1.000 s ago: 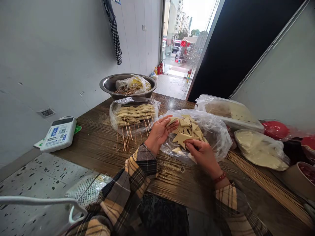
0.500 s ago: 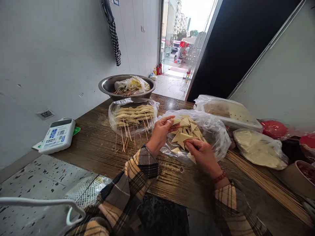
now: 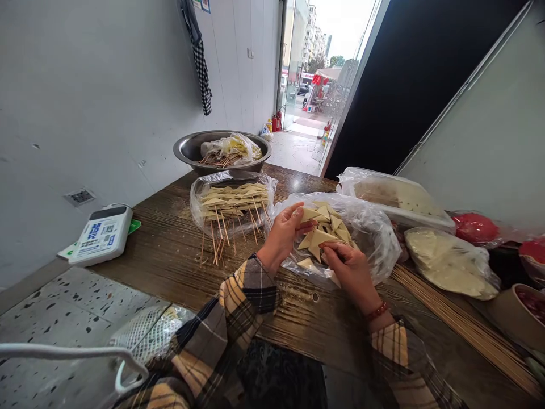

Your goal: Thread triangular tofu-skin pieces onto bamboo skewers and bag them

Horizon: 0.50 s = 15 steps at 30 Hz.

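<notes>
My left hand [image 3: 283, 233] is closed around a pale, folded tofu-skin piece [image 3: 310, 215] threaded on a thin skewer, most of which my fingers hide. With thumb and fingertips, my right hand [image 3: 351, 267] pinches the edge of another pale tofu-skin triangle [image 3: 320, 238], just below and right of the first. Both hands are over an open clear plastic bag [image 3: 374, 238] that holds a heap of similar loose triangles [image 3: 338, 224]. Left of it, a second plastic bag [image 3: 198, 199] contains rows of filled skewers [image 3: 234, 201], their bare stick ends pointing toward me.
Behind the filled skewers stands a metal basin [image 3: 191, 161] with bagged skewers inside. Bare wooden sticks [image 3: 460, 329] lie at the right, near a bag of pale sheets [image 3: 451, 261] and a wrapped tray [image 3: 395, 196]. A white printed device [image 3: 101, 236] sits on the table's left edge.
The whole view has shifted slightly. My hands keep nearly the same grip and position, with the left-hand piece tilted a little differently.
</notes>
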Motion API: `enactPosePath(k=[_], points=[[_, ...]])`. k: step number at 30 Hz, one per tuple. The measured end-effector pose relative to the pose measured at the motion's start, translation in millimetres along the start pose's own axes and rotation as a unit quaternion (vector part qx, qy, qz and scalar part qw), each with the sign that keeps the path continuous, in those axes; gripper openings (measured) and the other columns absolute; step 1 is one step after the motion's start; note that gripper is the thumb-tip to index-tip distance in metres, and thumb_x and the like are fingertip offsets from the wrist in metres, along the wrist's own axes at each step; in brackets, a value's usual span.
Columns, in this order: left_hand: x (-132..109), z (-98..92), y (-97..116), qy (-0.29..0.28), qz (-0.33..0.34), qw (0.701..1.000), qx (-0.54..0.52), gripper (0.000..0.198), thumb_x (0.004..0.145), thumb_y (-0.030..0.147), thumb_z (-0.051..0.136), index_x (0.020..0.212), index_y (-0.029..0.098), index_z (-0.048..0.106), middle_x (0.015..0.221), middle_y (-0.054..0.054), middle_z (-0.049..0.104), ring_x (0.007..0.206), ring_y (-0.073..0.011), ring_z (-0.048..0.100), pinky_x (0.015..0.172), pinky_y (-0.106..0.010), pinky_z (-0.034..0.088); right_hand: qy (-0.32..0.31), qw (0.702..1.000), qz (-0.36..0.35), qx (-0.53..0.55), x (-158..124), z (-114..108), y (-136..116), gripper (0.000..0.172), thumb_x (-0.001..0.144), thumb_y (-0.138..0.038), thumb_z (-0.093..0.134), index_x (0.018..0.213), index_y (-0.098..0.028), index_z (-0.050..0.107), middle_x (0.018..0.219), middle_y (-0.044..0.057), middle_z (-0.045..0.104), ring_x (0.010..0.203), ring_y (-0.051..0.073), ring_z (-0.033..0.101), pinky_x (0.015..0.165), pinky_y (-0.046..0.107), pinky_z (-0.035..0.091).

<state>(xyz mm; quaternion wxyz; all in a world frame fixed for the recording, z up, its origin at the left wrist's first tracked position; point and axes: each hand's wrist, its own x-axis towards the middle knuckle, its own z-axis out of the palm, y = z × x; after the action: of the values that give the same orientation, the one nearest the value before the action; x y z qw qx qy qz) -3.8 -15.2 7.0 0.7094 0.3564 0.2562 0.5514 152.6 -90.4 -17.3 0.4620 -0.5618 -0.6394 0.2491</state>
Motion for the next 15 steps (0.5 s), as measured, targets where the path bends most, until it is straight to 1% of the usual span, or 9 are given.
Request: enactPosePath(k=[3,6,8,10,13,15], points=[[0.6,-3.3,2.5,-0.019,-0.037,0.999,-0.018,0.030,0.083,0.038,0.064,0.100,0.013,0.061,0.095,-0.010,0.070,0.080,-0.0178,0.070,0.069,-0.026,0.051,-0.001,1.000,0.006,0.000,-1.1,-0.5,-2.4,0.029,0.086,-0.039,0.056,0.089,-0.017,0.074,0.067,0.002,0.068,0.055,0.014,0.056,0.054,0.026,0.045],[-0.7,-3.7,3.1,-0.050,-0.061,0.997,-0.022,0.031,0.085,0.037,0.062,0.105,0.013,0.061,0.101,-0.013,0.070,0.086,-0.0189,0.069,0.071,-0.026,0.050,-0.013,1.000,-0.012,-0.005,-1.3,-0.4,-5.5,0.026,0.086,-0.036,0.056,0.088,-0.018,0.075,0.074,0.003,0.072,0.064,0.017,0.061,0.059,0.027,0.047],[-2.2,-2.4,3.0,-0.070,-0.061,0.995,-0.024,0.030,0.085,0.035,0.062,0.106,0.014,0.060,0.107,-0.015,0.069,0.091,-0.0199,0.068,0.072,-0.026,0.049,-0.020,1.000,-0.021,-0.008,-1.3,-0.1,-6.6,0.024,0.086,-0.035,0.056,0.087,-0.019,0.075,0.079,0.004,0.073,0.068,0.018,0.064,0.063,0.028,0.049],[-3.7,-0.7,2.9,-0.085,-0.060,0.994,-0.025,0.027,0.084,0.035,0.062,0.102,0.014,0.060,0.109,-0.015,0.069,0.094,-0.0209,0.068,0.071,-0.025,0.048,-0.019,0.999,-0.023,-0.011,-1.2,0.2,-6.3,0.023,0.085,-0.034,0.057,0.086,-0.019,0.075,0.080,0.004,0.074,0.071,0.019,0.065,0.065,0.028,0.050],[-5.0,1.1,2.6,-0.098,-0.056,0.993,-0.023,0.023,0.084,0.035,0.062,0.095,0.015,0.059,0.107,-0.014,0.070,0.098,-0.0224,0.067,0.072,-0.025,0.046,-0.014,1.000,-0.013,-0.012,-1.3,-0.1,-4.1,0.024,0.085,-0.034,0.057,0.088,-0.019,0.075,0.083,0.004,0.075,0.071,0.019,0.066,0.065,0.029,0.051],[-5.3,1.4,2.0,-0.108,-0.052,0.993,-0.024,0.023,0.084,0.036,0.063,0.092,0.015,0.057,0.105,-0.014,0.070,0.100,-0.0237,0.066,0.076,-0.027,0.046,-0.014,1.000,-0.006,-0.011,-1.6,-0.8,-2.6,0.025,0.085,-0.035,0.057,0.089,-0.018,0.075,0.084,0.005,0.075,0.072,0.019,0.066,0.065,0.029,0.051]])
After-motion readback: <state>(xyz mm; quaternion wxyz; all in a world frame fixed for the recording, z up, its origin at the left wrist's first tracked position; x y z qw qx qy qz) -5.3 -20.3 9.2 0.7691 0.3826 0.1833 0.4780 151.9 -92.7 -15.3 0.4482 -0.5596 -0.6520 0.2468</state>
